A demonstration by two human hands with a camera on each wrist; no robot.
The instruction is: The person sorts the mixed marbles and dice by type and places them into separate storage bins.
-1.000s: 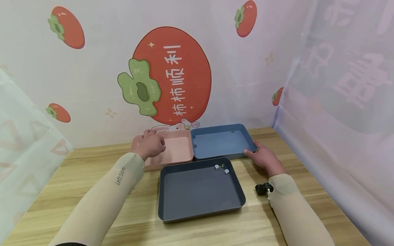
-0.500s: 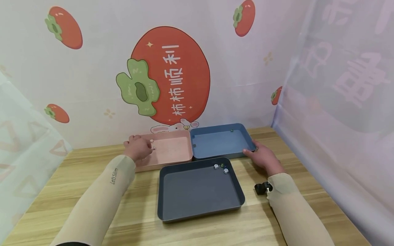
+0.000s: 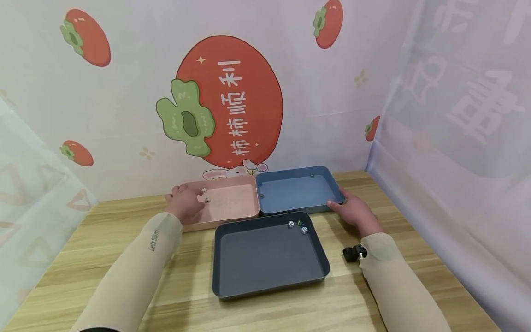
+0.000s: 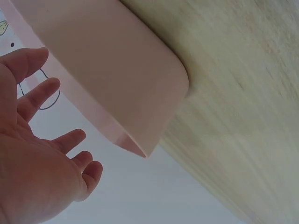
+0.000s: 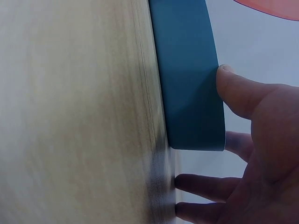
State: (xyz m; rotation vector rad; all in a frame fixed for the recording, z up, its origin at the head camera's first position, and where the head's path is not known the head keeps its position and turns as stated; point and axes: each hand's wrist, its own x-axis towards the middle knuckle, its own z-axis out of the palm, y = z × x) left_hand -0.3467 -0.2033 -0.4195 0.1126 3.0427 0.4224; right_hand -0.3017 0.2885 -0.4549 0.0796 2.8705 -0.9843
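My left hand (image 3: 184, 203) is over the left end of the pink tray (image 3: 238, 214). In the left wrist view its fingers are loosely spread with nothing between them. Two white dice (image 3: 207, 199) lie in that tray near my fingertips; the hand hides part of its floor. At the front right corner of the blue tray (image 3: 290, 198), my right hand (image 3: 354, 212) holds the wall, thumb at the front rim and index finger round the side. The right wrist view shows its other fingers reaching down beside the tray.
A dark grey tray (image 3: 269, 263) stands nearer me, with two white dice (image 3: 304, 230) and a small green piece (image 3: 299, 222) in its far right corner. Small dark pieces (image 3: 262, 196) lie along the blue tray's edges. A black object (image 3: 352, 253) is by my right wrist.
My left hand has moved left over the pink tray and its fingers have loosened. White dice now show in that tray where none were visible before. My right hand stays in place.
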